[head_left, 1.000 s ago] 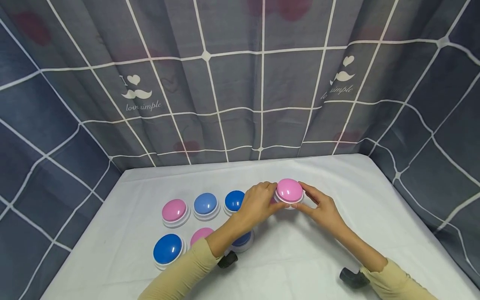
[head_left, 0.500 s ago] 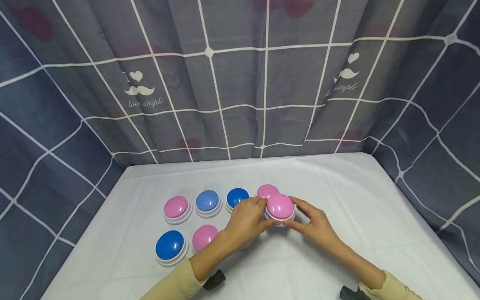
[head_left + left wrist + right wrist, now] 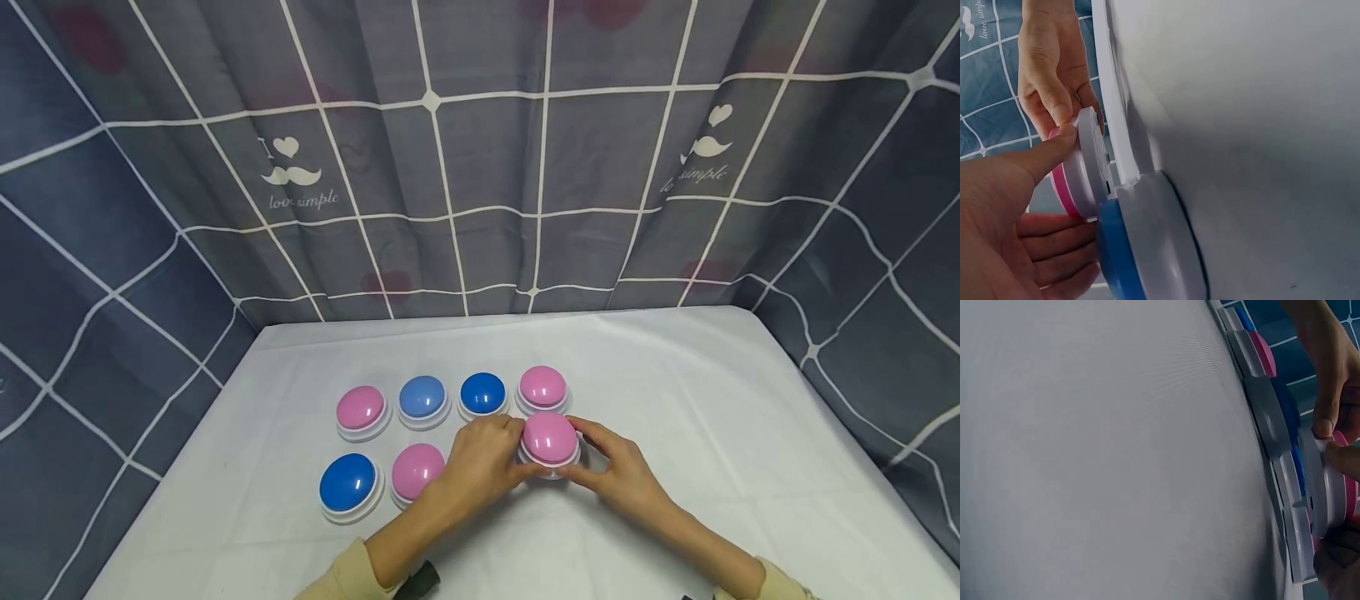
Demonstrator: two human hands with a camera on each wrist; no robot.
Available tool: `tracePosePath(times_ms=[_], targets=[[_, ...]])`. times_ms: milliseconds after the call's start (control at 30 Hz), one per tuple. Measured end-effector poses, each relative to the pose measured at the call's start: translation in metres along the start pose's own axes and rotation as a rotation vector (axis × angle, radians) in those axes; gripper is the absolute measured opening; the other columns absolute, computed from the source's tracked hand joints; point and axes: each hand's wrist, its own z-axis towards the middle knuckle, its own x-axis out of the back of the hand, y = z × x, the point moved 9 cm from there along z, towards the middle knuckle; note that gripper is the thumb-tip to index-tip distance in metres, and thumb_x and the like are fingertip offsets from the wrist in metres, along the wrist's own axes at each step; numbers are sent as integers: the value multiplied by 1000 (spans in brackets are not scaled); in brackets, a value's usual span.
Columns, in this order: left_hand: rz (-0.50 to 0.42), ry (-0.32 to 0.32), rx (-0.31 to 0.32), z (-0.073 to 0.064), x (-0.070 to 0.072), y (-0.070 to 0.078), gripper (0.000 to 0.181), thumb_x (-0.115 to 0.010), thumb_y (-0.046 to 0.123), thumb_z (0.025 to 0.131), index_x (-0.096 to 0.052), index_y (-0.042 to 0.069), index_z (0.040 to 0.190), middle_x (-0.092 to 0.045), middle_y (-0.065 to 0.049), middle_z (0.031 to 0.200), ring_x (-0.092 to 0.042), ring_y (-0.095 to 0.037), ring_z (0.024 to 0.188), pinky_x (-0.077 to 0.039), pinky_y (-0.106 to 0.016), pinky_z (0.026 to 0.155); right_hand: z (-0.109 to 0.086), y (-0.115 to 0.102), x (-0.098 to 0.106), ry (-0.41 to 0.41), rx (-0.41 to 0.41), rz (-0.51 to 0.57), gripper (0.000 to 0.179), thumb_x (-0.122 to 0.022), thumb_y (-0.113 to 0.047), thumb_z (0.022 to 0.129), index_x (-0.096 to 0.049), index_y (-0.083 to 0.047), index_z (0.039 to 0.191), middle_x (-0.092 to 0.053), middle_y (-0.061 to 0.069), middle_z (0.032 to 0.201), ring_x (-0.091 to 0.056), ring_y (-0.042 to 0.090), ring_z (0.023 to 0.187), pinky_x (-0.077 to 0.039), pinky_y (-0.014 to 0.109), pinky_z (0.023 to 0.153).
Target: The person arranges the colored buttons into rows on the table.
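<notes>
Held between both hands is a pink push button [image 3: 550, 438] with a white round base, seen edge-on in the left wrist view as a white base [image 3: 1085, 165] with a pink rim. My left hand [image 3: 483, 462] grips its left side with thumb and fingers. From the right, my right hand [image 3: 618, 471] pinches it, thumb at the near edge. Both wrist views show the base raised off the cloth. Close beside my left fingers stands a blue button [image 3: 1119, 250], which my left hand hides in the head view. Right behind the held one sits another pink button [image 3: 543, 386].
In the back row are a pink button [image 3: 361, 408], a light blue button [image 3: 422, 397] and a dark blue button [image 3: 483, 394]. Nearer stand a large blue button [image 3: 348, 483] and a pink button [image 3: 417, 472]. White cloth [image 3: 675, 375] covers the table; a grey checked curtain [image 3: 487, 167] surrounds it.
Both hands have brought the held pink button nearer to the person and somewhat left. The pink button behind it, mostly hidden at first, is now in plain view.
</notes>
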Motion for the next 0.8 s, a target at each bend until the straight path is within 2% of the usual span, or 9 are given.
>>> tracePosePath(times_ms=[133, 333, 567, 800], targets=[[-2, -11, -11, -4, -6, 0, 53, -84, 57, 71, -71, 11, 95, -67, 1, 80, -64, -14, 78, -51, -28, 63, -4, 2, -4, -3, 2, -49, 65, -88, -21, 75, -61, -6, 133, -65, 3, 128, -58, 28, 122, -45, 39, 102], [-8, -4, -16, -5, -9, 0, 53, -84, 57, 71, -70, 12, 94, -66, 3, 79, -63, -13, 76, -50, -28, 62, -4, 1, -3, -4, 8, -124, 67, -89, -22, 73, -61, -6, 131, -65, 4, 127, -58, 26, 121, -44, 47, 101], [-20, -18, -18, -2, -14, 1, 52, -83, 57, 71, -71, 12, 93, -68, 2, 80, -63, -13, 75, -50, -28, 60, -4, 1, 0, -8, -5, -150, 66, -90, -22, 72, -62, -4, 129, -66, 4, 125, -59, 27, 120, -45, 49, 100], [22, -5, -34, -1, -18, 5, 55, -82, 61, 69, -71, 12, 91, -68, 2, 80, -64, -15, 77, -51, -29, 61, -6, 1, 2, -10, -22, -173, 65, -90, -24, 72, -63, -4, 128, -67, 5, 123, -60, 29, 118, -45, 51, 98]])
